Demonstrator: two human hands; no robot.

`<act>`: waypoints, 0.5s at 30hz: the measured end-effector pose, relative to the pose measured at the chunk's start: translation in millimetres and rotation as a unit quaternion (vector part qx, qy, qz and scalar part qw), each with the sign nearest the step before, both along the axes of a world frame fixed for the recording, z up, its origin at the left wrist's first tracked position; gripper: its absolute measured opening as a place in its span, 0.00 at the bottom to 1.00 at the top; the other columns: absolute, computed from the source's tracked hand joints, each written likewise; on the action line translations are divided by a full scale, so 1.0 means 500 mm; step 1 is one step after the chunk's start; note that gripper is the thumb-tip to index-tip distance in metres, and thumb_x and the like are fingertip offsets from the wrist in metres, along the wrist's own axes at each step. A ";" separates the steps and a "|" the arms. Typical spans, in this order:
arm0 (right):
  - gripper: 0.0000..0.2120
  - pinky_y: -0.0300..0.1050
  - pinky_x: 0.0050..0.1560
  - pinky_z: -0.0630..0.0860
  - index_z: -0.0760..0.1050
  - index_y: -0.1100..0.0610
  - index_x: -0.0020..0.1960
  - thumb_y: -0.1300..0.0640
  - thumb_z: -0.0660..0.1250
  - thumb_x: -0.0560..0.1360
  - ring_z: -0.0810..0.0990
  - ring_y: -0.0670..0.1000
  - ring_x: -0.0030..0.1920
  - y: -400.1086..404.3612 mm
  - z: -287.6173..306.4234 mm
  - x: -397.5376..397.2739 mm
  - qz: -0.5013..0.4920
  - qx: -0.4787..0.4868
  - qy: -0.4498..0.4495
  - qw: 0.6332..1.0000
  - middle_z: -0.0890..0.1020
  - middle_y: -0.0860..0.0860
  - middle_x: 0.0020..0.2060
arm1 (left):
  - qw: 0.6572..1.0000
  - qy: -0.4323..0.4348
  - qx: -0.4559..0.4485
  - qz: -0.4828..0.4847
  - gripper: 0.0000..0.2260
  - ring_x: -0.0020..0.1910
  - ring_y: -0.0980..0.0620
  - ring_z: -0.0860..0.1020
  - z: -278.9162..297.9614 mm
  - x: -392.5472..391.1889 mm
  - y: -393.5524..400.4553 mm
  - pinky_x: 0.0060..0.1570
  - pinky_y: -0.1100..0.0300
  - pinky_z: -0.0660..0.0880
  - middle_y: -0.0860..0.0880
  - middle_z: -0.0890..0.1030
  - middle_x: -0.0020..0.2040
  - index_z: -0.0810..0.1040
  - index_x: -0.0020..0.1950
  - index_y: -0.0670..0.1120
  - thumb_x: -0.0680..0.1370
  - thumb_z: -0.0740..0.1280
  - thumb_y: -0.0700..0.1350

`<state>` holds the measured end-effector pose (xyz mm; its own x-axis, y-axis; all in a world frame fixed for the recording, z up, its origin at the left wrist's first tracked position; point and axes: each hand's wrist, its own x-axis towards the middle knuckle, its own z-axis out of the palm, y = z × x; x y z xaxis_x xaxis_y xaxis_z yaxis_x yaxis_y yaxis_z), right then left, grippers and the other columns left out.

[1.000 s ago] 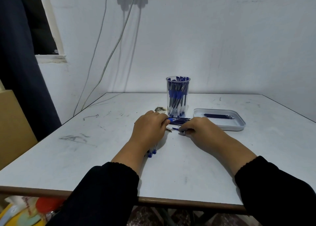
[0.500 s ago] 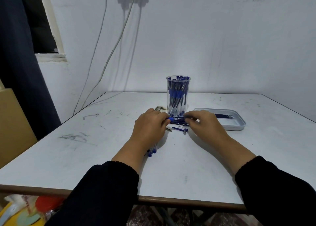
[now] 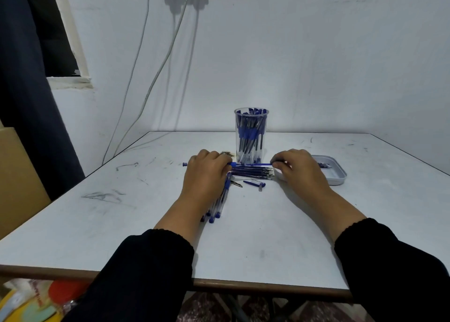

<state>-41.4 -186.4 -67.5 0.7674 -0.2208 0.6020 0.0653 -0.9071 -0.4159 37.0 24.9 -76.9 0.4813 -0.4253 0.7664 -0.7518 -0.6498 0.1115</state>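
My left hand (image 3: 205, 175) grips a blue pen body (image 3: 233, 164) whose end sticks out to the left at the table level. My right hand (image 3: 295, 169) pinches a thin blue refill (image 3: 255, 164) that runs from that pen toward the right. A bundle of dark refills (image 3: 253, 172) lies on the table just below the two hands. Several clear pens with blue caps (image 3: 218, 206) lie under my left wrist. A loose blue cap and a small piece (image 3: 254, 183) rest in front of the refills.
A clear cup full of blue pens (image 3: 250, 134) stands behind the hands. A grey tray (image 3: 337, 175) holding some refills sits to the right, partly behind my right hand. The white table (image 3: 267, 236) meets a wall at the back; cables hang at left.
My right hand has moved to the right, away from my left hand, and the blue refill now stretches between them. My left hand stays in place.
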 end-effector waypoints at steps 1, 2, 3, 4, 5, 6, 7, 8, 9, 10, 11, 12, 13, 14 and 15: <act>0.06 0.42 0.46 0.63 0.83 0.54 0.48 0.59 0.66 0.77 0.73 0.50 0.49 -0.011 0.000 0.000 -0.014 0.005 -0.005 1.000 0.78 0.46 0.40 | 1.000 -0.001 -0.005 0.015 0.04 0.42 0.42 0.75 0.000 0.003 0.002 0.42 0.51 0.68 0.48 0.81 0.40 0.81 0.48 0.44 0.75 0.69 0.39; 0.06 0.44 0.46 0.64 0.83 0.54 0.48 0.59 0.67 0.77 0.74 0.52 0.50 -0.021 0.000 -0.001 -0.027 0.007 -0.010 1.000 0.78 0.47 0.40 | 1.000 -0.003 -0.009 0.030 0.04 0.42 0.41 0.75 0.000 0.006 0.004 0.42 0.51 0.68 0.48 0.81 0.40 0.81 0.48 0.44 0.75 0.70 0.39; 0.06 0.45 0.45 0.65 0.83 0.54 0.47 0.59 0.67 0.77 0.74 0.53 0.50 -0.031 -0.001 -0.002 -0.042 0.009 -0.013 0.999 0.78 0.47 0.40 | 0.999 -0.007 -0.012 0.043 0.04 0.42 0.41 0.75 0.000 0.008 0.005 0.42 0.52 0.67 0.47 0.81 0.40 0.81 0.48 0.45 0.74 0.70 0.38; 0.06 0.46 0.45 0.65 0.83 0.53 0.47 0.59 0.67 0.77 0.74 0.54 0.50 -0.039 0.000 -0.003 -0.058 0.013 -0.015 0.998 0.78 0.47 0.41 | 0.998 -0.008 -0.017 0.055 0.04 0.42 0.41 0.75 0.001 0.010 0.006 0.42 0.52 0.67 0.47 0.81 0.40 0.82 0.48 0.44 0.74 0.70 0.38; 0.06 0.47 0.46 0.65 0.83 0.53 0.47 0.59 0.66 0.77 0.74 0.55 0.51 -0.045 0.000 -0.003 -0.077 0.019 -0.015 0.997 0.79 0.49 0.41 | 0.998 -0.008 -0.022 0.066 0.04 0.42 0.41 0.75 0.002 0.011 0.007 0.42 0.52 0.66 0.47 0.81 0.40 0.82 0.48 0.44 0.74 0.70 0.39; 0.07 0.48 0.47 0.66 0.83 0.53 0.47 0.59 0.66 0.77 0.73 0.56 0.52 -0.049 0.000 -0.002 -0.094 0.024 -0.014 0.995 0.80 0.51 0.43 | 0.997 -0.007 -0.027 0.076 0.04 0.43 0.41 0.75 0.003 0.011 0.008 0.42 0.53 0.65 0.47 0.81 0.41 0.82 0.48 0.45 0.74 0.70 0.39; 0.07 0.49 0.49 0.66 0.83 0.53 0.47 0.58 0.66 0.77 0.73 0.57 0.53 -0.051 0.000 0.000 -0.111 0.023 -0.012 0.993 0.81 0.52 0.45 | 0.996 -0.007 -0.030 0.082 0.04 0.43 0.41 0.75 0.004 0.012 0.008 0.42 0.53 0.65 0.46 0.81 0.41 0.82 0.48 0.45 0.75 0.70 0.39; 0.07 0.49 0.50 0.65 0.83 0.52 0.48 0.57 0.66 0.77 0.72 0.57 0.54 -0.049 -0.001 0.004 -0.129 0.017 -0.007 0.991 0.81 0.53 0.47 | 0.996 -0.006 -0.030 0.085 0.04 0.43 0.41 0.75 0.004 0.011 0.008 0.42 0.53 0.65 0.46 0.81 0.41 0.82 0.49 0.45 0.75 0.69 0.39; 0.08 0.49 0.51 0.64 0.84 0.52 0.48 0.56 0.65 0.77 0.71 0.57 0.55 -0.044 -0.002 0.009 -0.146 0.002 0.000 0.989 0.81 0.52 0.49 | 0.996 -0.004 -0.026 0.085 0.04 0.44 0.41 0.75 0.003 0.011 0.006 0.42 0.53 0.65 0.46 0.81 0.41 0.82 0.49 0.44 0.75 0.69 0.39; 0.08 0.48 0.51 0.63 0.84 0.51 0.49 0.56 0.65 0.78 0.71 0.57 0.56 -0.036 -0.004 0.015 -0.160 -0.020 0.005 0.987 0.81 0.52 0.50 | 0.996 -0.002 -0.022 0.081 0.04 0.44 0.41 0.75 0.003 0.010 0.004 0.43 0.52 0.65 0.46 0.81 0.42 0.81 0.49 0.44 0.76 0.68 0.39; 0.08 0.48 0.50 0.62 0.84 0.51 0.49 0.55 0.65 0.78 0.71 0.56 0.56 -0.027 -0.005 0.023 -0.167 -0.046 0.007 0.985 0.80 0.51 0.51 | 0.997 -0.003 -0.018 0.077 0.04 0.44 0.41 0.75 0.003 0.009 0.003 0.43 0.52 0.65 0.46 0.81 0.42 0.81 0.49 0.44 0.76 0.68 0.39; 0.09 0.48 0.50 0.61 0.84 0.50 0.50 0.55 0.65 0.78 0.70 0.56 0.57 -0.017 -0.006 0.030 -0.171 -0.068 0.008 0.983 0.80 0.51 0.51 | 0.997 -0.006 -0.014 0.074 0.04 0.44 0.41 0.75 0.003 0.009 0.002 0.42 0.52 0.66 0.46 0.81 0.41 0.81 0.49 0.44 0.76 0.68 0.39; 0.09 0.48 0.51 0.61 0.83 0.50 0.50 0.56 0.64 0.79 0.70 0.56 0.57 -0.007 -0.005 0.038 -0.174 -0.082 0.013 0.981 0.79 0.51 0.52 | 0.997 -0.009 -0.011 0.073 0.04 0.43 0.41 0.75 0.002 0.009 0.001 0.42 0.52 0.66 0.46 0.81 0.41 0.82 0.49 0.44 0.75 0.69 0.39; 0.09 0.49 0.52 0.61 0.83 0.50 0.51 0.56 0.64 0.79 0.69 0.56 0.58 0.003 -0.005 0.045 -0.177 -0.091 0.021 0.980 0.79 0.51 0.53 | 0.997 -0.012 -0.009 0.073 0.04 0.42 0.41 0.75 0.002 0.009 0.001 0.41 0.53 0.65 0.46 0.81 0.40 0.81 0.48 0.44 0.75 0.69 0.39; 0.09 0.49 0.53 0.62 0.83 0.49 0.52 0.56 0.64 0.79 0.69 0.55 0.59 0.013 -0.004 0.053 -0.181 -0.100 0.032 0.978 0.78 0.50 0.54 | 0.997 -0.014 -0.008 0.074 0.04 0.42 0.41 0.75 0.001 0.010 0.001 0.41 0.53 0.65 0.46 0.81 0.40 0.81 0.48 0.44 0.75 0.70 0.39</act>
